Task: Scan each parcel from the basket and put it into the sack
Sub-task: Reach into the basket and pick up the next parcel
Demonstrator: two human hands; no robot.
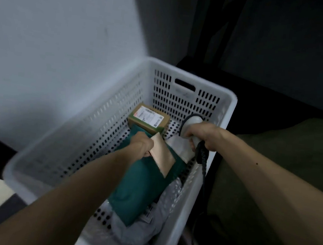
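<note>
Left fingers point(147, 152) are curled round the left edge of a tan envelope point(162, 154). The thumb is hidden, but the hold reads as a pinch. The left hand point(141, 144) is down inside the white basket point(231, 102), past mid-floor and nearer the right wall. Right fingers point(189, 135) are wrapped round the handle of a white scanner point(192, 123). The right hand point(205, 136) sits just inside the right rim, with the scanner head aimed down and left and its coiled cable point(202, 157) hanging along that wall. Key relation: the envelope lies just left of and nearer than the scanner head, close but apart. Its long axis runs far-to-near, slanting toward the right wall, with the broad face tipped up. No label shows on that face, so it may need turning before a read (judgement). It rests on or just above a green mailer point(143, 182), which lies lengthwise along the floor; I cannot tell whether the two touch. A labelled cardboard box point(149, 119) sits near the far wall, a white parcel point(180, 144) lies under the scanner, and a grey bag point(140, 232) is at the near end. Dark olive fabric point(272, 165) outside the right wall is probably the sack. The right arm is nearer it, but the left hand holds the parcel.
</note>
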